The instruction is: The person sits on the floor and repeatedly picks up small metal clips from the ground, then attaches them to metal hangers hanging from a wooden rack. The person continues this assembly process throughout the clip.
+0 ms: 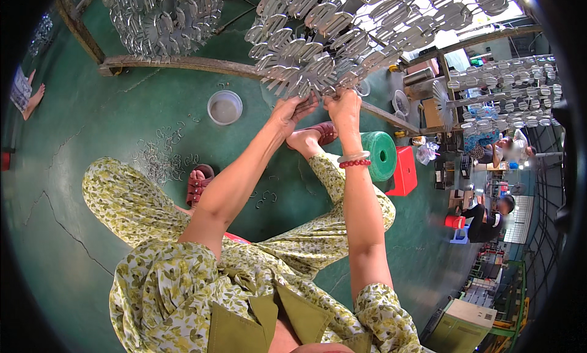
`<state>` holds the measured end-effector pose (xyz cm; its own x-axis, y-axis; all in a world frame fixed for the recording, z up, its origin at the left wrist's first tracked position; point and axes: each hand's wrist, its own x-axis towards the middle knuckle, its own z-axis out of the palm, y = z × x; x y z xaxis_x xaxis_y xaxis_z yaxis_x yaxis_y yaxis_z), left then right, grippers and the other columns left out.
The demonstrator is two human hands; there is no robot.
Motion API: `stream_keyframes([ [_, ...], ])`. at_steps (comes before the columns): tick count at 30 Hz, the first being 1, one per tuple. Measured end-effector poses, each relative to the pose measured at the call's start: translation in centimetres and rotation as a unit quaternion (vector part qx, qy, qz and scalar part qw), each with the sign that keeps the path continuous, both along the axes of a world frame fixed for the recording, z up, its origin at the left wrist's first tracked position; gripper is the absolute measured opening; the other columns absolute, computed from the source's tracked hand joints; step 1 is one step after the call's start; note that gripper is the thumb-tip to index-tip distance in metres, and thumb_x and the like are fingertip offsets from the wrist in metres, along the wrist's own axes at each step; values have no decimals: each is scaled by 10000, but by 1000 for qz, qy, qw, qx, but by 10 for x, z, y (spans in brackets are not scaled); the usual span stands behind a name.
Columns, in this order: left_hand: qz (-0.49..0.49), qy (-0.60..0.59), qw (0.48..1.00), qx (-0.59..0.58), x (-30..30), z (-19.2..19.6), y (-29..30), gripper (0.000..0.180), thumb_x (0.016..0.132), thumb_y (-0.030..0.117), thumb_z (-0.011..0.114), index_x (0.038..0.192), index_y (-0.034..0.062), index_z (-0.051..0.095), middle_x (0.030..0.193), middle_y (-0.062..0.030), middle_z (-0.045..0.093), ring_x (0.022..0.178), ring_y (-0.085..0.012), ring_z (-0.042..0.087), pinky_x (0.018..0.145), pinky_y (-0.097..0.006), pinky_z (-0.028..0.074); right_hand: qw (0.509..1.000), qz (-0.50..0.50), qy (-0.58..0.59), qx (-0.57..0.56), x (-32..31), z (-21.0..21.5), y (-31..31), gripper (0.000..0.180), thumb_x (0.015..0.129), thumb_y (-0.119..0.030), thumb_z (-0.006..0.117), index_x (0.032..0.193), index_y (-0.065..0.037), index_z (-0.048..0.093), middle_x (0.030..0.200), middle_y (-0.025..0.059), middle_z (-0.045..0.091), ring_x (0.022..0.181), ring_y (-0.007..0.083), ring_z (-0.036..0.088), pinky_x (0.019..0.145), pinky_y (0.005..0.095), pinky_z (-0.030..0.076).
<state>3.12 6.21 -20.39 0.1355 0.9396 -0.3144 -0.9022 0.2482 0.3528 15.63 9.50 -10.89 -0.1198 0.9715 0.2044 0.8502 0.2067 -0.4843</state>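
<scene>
Both hands, the left hand (287,111) and the right hand (343,106), pinch shiny metal pieces (304,78) hanging just above them. Many hang already. More hooks (160,152) lie on the floor below, left.

The floor (122,120) was dark green. The person's clothes (159,273) were pale cream with a small olive-green leaf pattern. The metal pieces (318,41) were shiny silver. The sandals (199,185) were dark red, the stool (403,169) bright red, and the roll (382,154) green. The bracelet (354,163) had red beads.
</scene>
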Motion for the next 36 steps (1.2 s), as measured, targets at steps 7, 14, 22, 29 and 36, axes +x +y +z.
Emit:
stream_keyframes([
  [7, 4, 18, 1000, 20, -3, 2, -3, 272, 901, 88, 599, 1096, -101, 595, 1088, -203, 655, 992, -271, 657, 871, -335, 562, 998, -9, 37, -41, -3, 9, -5, 183, 716, -108, 710, 787, 58, 681, 696, 214, 666, 689, 325, 684, 664, 390, 531],
  [14, -9, 6, 1000, 29, -6, 5, -7, 282, 903, 83, 594, 1113, -104, 582, 1122, -195, 640, 1034, -277, 639, 900, -355, 552, 993, -16, 101, -65, -5, 19, -18, 172, 784, -98, 697, 801, 70, 667, 696, 143, 695, 610, 172, 698, 574, 277, 532],
  [22, -19, -48, 997, 62, -9, -4, -5, 231, 899, 37, 588, 1106, -59, 553, 1162, -180, 604, 1118, -318, 580, 1007, -446, 472, 981, -8, 194, -2, 4, 19, -46, 217, 858, -103, 650, 983, 74, 665, 738, 145, 691, 574, 159, 663, 509, 282, 535],
  [29, -18, -59, 995, 80, -9, -10, 2, 308, 912, 50, 569, 1192, -61, 508, 1164, -167, 606, 1073, -263, 604, 967, -380, 492, 972, 35, 232, -33, -45, 33, -70, 334, 858, -203, 663, 1075, 50, 660, 705, 172, 672, 580, 190, 664, 526, 316, 498],
  [36, 1, -45, 996, 76, -4, -4, 6, 309, 903, 59, 577, 1193, -38, 530, 1152, -121, 614, 1056, -222, 601, 958, -371, 482, 990, 6, 99, 95, -55, 12, -38, 355, 819, -298, 677, 974, 20, 706, 740, 201, 687, 679, 326, 685, 639, 404, 507],
])
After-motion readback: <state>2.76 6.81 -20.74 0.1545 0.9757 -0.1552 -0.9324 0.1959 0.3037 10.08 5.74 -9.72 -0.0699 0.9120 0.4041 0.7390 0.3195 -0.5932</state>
